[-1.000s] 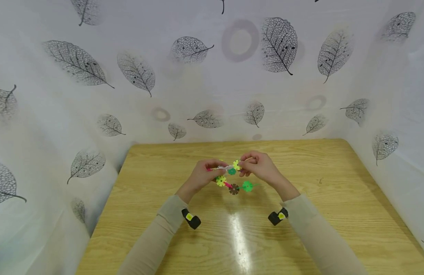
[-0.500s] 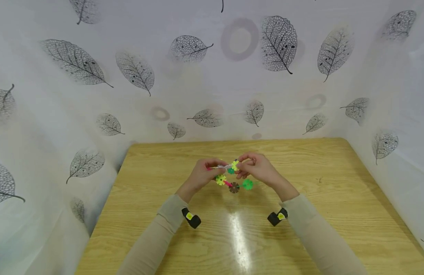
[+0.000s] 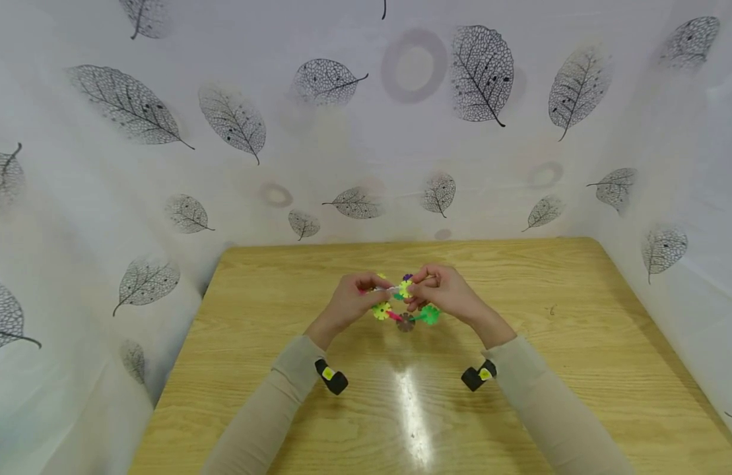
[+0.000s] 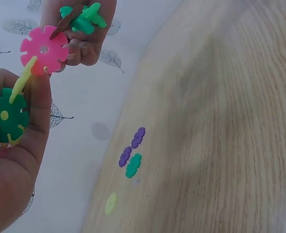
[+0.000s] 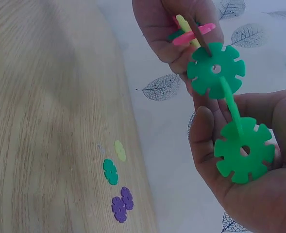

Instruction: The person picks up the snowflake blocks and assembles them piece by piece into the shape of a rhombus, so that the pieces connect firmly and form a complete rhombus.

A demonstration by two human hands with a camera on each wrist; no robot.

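Note:
A chain of slotted plastic snowflake discs is held up between both hands. In the head view my left hand (image 3: 348,300) grips one end, fingers and thumb pinching near a whitish disc. My right hand (image 3: 451,293) pinches a yellow snowflake disc (image 3: 404,289) right beside the left fingertips. Below them hang a second yellow disc (image 3: 381,311), a brown disc (image 3: 405,322) and a green disc (image 3: 430,314). The left wrist view shows a pink disc (image 4: 43,48) and a dark green disc (image 4: 7,116) along the left hand. Linked green discs (image 5: 244,150) lie against the right palm.
Loose discs lie flat on the wooden table (image 3: 579,369) beneath the hands: purple ones (image 4: 139,137), a teal one (image 4: 133,166), a pale yellow one (image 4: 111,203) and a small whitish one (image 5: 100,148). A leaf-printed curtain (image 3: 366,145) surrounds the table's back and sides.
My right hand has shifted slightly left with the yellow disc, bringing it closer to the left fingertips. The green disc at the chain's lower right has turned and risen a little.

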